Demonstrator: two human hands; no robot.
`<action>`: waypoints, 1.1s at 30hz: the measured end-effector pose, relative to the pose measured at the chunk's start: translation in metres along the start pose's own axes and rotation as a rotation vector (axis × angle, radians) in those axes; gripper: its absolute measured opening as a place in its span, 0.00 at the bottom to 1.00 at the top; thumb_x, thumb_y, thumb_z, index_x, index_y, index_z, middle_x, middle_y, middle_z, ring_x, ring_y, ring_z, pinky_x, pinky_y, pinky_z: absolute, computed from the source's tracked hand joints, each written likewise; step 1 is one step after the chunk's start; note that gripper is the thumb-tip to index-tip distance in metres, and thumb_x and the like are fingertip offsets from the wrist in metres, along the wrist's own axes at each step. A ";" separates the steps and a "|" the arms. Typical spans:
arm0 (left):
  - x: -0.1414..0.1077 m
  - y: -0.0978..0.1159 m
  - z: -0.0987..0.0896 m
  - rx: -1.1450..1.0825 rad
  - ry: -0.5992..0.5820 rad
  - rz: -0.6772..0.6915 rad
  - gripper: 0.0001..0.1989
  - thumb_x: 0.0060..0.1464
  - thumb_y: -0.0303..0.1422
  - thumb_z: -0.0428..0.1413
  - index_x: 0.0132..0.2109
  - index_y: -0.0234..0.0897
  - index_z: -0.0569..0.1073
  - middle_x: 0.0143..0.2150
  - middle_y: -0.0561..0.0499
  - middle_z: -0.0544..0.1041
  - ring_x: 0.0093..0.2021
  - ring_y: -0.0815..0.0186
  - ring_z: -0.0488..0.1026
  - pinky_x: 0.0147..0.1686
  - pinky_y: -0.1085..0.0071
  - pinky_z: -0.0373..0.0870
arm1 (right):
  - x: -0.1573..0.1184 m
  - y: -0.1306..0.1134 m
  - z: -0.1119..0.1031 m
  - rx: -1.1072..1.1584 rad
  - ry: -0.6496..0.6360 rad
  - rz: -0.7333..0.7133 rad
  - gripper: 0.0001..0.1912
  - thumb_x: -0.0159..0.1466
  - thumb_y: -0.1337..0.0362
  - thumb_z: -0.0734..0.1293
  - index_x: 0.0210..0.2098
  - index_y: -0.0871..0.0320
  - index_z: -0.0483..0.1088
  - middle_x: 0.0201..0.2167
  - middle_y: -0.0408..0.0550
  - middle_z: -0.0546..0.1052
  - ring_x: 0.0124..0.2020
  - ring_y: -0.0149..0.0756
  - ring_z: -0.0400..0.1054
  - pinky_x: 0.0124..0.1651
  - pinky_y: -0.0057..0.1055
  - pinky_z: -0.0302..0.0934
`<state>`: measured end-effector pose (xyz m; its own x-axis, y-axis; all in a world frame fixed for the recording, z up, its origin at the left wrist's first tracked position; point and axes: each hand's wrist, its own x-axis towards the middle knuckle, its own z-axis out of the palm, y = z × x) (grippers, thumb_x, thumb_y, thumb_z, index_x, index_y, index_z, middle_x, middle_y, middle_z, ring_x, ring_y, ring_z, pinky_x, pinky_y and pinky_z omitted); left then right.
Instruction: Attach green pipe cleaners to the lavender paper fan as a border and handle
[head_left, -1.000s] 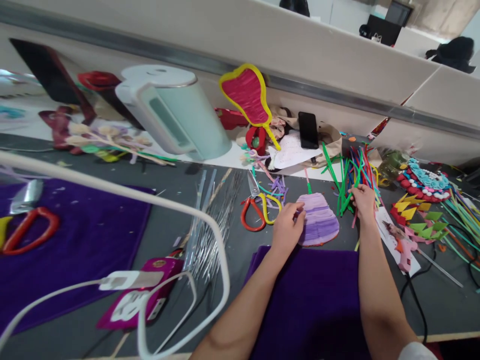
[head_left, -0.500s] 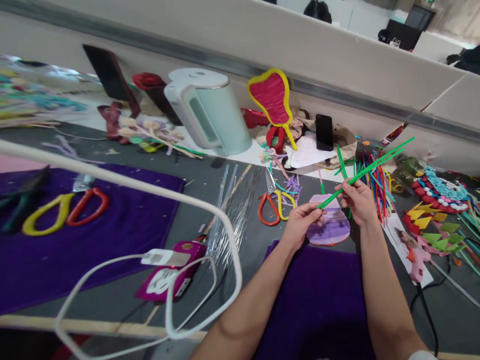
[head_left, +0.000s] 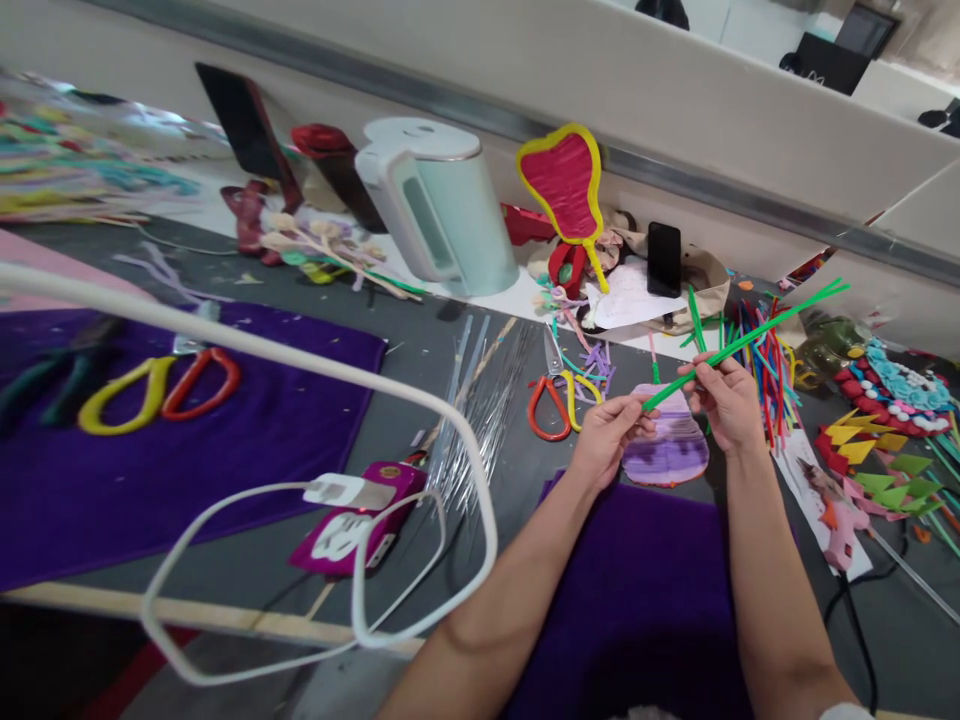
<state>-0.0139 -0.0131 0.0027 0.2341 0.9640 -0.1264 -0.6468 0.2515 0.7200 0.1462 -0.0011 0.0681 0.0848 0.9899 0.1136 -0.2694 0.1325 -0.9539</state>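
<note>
Several long green pipe cleaners (head_left: 780,322) run up to the right between my hands. My left hand (head_left: 611,437) pinches their lower left ends. Further along, my right hand (head_left: 726,400) has its fingers closed round the same bundle. Beneath my hands a round purple striped piece (head_left: 666,462) lies on the grey table, partly covered by my left fingers. More green stems (head_left: 697,318) stand out behind my right hand. Scissors with red and yellow handles (head_left: 559,395) rest left of my hands.
A purple cloth (head_left: 645,600) lies under my forearms. Colourful pipe cleaners (head_left: 766,370) and a pink glue gun (head_left: 840,535) are at the right. Behind stand a kettle (head_left: 484,220) and a pink, yellow-edged shape (head_left: 562,185). A white cable loop (head_left: 480,470) crosses the left side.
The view has shifted, so most table items appear further right and slightly higher. Both hands still hold the green bundle, whose far ends are spread a little less.
</note>
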 end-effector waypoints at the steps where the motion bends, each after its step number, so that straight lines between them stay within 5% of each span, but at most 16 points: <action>1: 0.000 0.001 0.001 -0.012 0.004 -0.003 0.23 0.37 0.43 0.71 0.37 0.30 0.79 0.28 0.48 0.80 0.24 0.70 0.74 0.28 0.72 0.75 | 0.000 0.000 0.001 -0.002 -0.005 -0.003 0.12 0.56 0.59 0.74 0.35 0.57 0.71 0.30 0.45 0.80 0.24 0.27 0.70 0.19 0.19 0.62; 15: 0.000 0.002 0.002 -0.056 0.012 -0.005 0.21 0.35 0.43 0.72 0.32 0.30 0.78 0.27 0.48 0.80 0.22 0.72 0.73 0.26 0.75 0.73 | -0.001 0.008 0.009 -0.009 -0.066 0.034 0.13 0.56 0.60 0.75 0.36 0.59 0.72 0.32 0.49 0.82 0.24 0.31 0.74 0.19 0.22 0.64; 33: 0.003 0.003 0.000 -0.062 0.077 0.014 0.20 0.34 0.39 0.72 0.35 0.32 0.79 0.27 0.49 0.80 0.24 0.71 0.74 0.28 0.74 0.74 | -0.001 0.010 0.013 -0.025 0.005 0.040 0.14 0.54 0.58 0.75 0.34 0.59 0.72 0.32 0.50 0.82 0.24 0.33 0.75 0.18 0.22 0.64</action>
<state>-0.0156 -0.0095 0.0048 0.1696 0.9707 -0.1699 -0.6939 0.2401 0.6789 0.1309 0.0003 0.0626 0.0790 0.9941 0.0737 -0.2490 0.0913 -0.9642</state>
